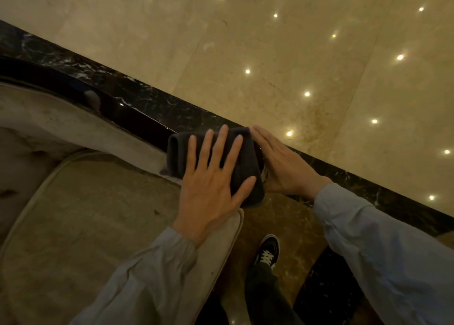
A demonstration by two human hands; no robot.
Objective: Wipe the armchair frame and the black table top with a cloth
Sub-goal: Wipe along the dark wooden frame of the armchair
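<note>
A dark grey cloth is draped over the front end of the armchair's glossy black frame. My left hand lies flat on top of the cloth with fingers spread, pressing it onto the frame. My right hand rests flat against the cloth's right side, fingers straight and together, at the outer face of the armrest end. The frame curves away to the upper left along the beige upholstery. No black table top is in view.
The beige seat cushion fills the lower left. Polished beige marble floor with a dark marble border strip lies beyond the chair, reflecting ceiling lights. My black-and-white shoe stands on brown floor tile below the hands.
</note>
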